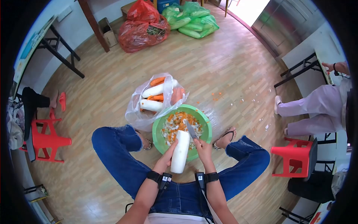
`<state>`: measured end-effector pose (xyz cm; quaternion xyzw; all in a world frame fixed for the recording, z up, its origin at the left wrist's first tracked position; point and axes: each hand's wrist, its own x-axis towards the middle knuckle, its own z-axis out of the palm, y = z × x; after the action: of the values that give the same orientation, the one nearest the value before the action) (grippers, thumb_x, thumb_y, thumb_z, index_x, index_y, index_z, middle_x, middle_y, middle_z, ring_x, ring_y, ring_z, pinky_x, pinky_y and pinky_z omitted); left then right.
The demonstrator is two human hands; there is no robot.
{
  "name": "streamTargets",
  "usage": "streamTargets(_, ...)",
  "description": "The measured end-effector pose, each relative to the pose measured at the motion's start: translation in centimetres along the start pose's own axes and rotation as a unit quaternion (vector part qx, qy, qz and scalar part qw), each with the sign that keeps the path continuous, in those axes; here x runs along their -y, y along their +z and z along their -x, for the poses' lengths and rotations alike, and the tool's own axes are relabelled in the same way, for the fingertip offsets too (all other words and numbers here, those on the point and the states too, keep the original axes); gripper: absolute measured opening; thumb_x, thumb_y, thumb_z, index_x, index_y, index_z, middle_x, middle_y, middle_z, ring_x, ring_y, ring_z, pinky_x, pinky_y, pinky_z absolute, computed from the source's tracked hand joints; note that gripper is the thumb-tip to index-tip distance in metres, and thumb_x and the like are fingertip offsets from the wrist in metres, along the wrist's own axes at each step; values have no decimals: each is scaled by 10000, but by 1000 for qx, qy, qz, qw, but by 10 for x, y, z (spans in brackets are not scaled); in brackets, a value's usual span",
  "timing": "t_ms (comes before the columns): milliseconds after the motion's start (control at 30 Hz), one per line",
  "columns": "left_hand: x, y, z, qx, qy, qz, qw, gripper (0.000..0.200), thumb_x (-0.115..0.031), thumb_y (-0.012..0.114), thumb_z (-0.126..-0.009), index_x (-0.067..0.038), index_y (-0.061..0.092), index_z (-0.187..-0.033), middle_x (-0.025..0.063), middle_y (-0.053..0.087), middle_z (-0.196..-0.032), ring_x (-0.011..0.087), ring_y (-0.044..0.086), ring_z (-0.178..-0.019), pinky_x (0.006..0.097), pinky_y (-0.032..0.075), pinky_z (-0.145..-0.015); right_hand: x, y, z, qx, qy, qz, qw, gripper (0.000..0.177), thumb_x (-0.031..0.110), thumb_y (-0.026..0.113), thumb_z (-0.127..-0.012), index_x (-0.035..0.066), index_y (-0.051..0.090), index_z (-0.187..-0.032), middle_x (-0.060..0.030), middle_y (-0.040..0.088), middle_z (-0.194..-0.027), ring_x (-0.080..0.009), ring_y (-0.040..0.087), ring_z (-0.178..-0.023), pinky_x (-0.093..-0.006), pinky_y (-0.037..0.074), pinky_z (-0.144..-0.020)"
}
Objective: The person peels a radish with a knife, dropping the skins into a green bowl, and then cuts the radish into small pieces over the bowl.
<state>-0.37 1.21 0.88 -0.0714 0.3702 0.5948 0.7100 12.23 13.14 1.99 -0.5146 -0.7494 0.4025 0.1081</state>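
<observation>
My left hand (170, 154) is wrapped round a thick white radish (180, 153), which tilts over the near side of a green basin (207, 128). In my right hand (202, 146) is a knife (191, 129), its blade pointing away from me over the basin, close to the radish's far end. Chopped orange and white vegetable pieces (181, 120) lie in the basin. Just beyond it, a clear plastic bag (135, 108) stands open with carrots (157, 81) and white radishes (151, 105) inside.
Red bags (140, 31) and green bags (194, 22) sit on the floor at the back. Red stools stand at left (50, 140) and right (292, 158). A person in pale trousers (309, 108) stands at the right. Scraps (217, 96) are scattered on the floor.
</observation>
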Motion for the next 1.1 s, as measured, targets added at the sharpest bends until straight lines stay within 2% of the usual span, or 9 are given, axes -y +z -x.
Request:
streamTargets(167,1,-10,-9,-96,18,85,992,598,-584,375,-829,-58,504,-1083,109,607,-805,218,610,-621,345,521,-576,39,-10,31,200,-123,38,971,390,455,552,-792,81,618,-707,-142,537,-543,-293,537,-499,-378,401,-485)
streamTargets(200,-1,-11,-9,-77,15,92,993,602,-578,379,-827,-43,501,-1078,121,605,-807,226,612,-642,357,521,-595,41,-9,32,188,-121,-4,975,322,357,608,-781,43,621,-708,-134,526,-545,-246,487,-454,-323,374,-458)
streamTargets(300,-2,-7,2,19,-15,63,998,586,-551,382,-836,-29,497,-1075,140,600,-795,241,612,-649,368,520,-604,18,3,15,67,-63,-10,996,317,348,608,-784,38,624,-719,-136,516,-529,-240,485,-448,-324,373,-456)
streamTargets(400,2,1,1,14,-34,58,998,576,-556,394,-830,-33,511,-1041,127,601,-771,241,616,-621,352,522,-551,11,-8,-4,1,-43,55,998,309,345,605,-788,40,633,-746,-140,515,-528,-207,480,-442,-325,372,-454)
streamTargets(633,0,-10,-4,-17,-5,87,996,576,-543,371,-845,-22,503,-1052,154,601,-780,245,610,-627,346,522,-564,32,-6,25,114,-103,-12,988,287,330,601,-793,48,641,-766,-145,531,-542,-226,490,-446,-332,377,-450)
streamTargets(733,-1,-8,0,8,-6,86,996,595,-552,346,-850,-17,495,-1063,157,600,-782,245,609,-631,346,523,-577,29,-2,24,103,-99,0,990,284,328,600,-794,49,643,-765,-147,531,-539,-239,485,-440,-332,385,-456)
streamTargets(833,0,-3,1,38,-11,51,998,626,-571,294,-853,-18,494,-1067,166,596,-797,251,611,-658,351,523,-606,7,3,3,-20,-76,19,997,303,342,592,-798,46,641,-767,-150,526,-533,-244,497,-440,-330,391,-456)
streamTargets(933,-1,2,5,63,-15,65,996,551,-497,382,-862,-20,453,-1128,168,585,-882,252,611,-683,349,523,-621,2,-1,-1,-50,-52,26,997,418,418,539,-814,35,587,-655,-156,529,-526,-299,551,-498,-378,397,-464)
streamTargets(1100,4,5,3,-68,146,-177,971,672,-171,697,-699,-24,332,-1244,120,516,-1070,203,554,-907,336,467,-771,22,-10,9,-40,-49,-21,998,340,362,512,-845,60,565,-698,-148,529,-536,-310,543,-507,-382,392,-457)
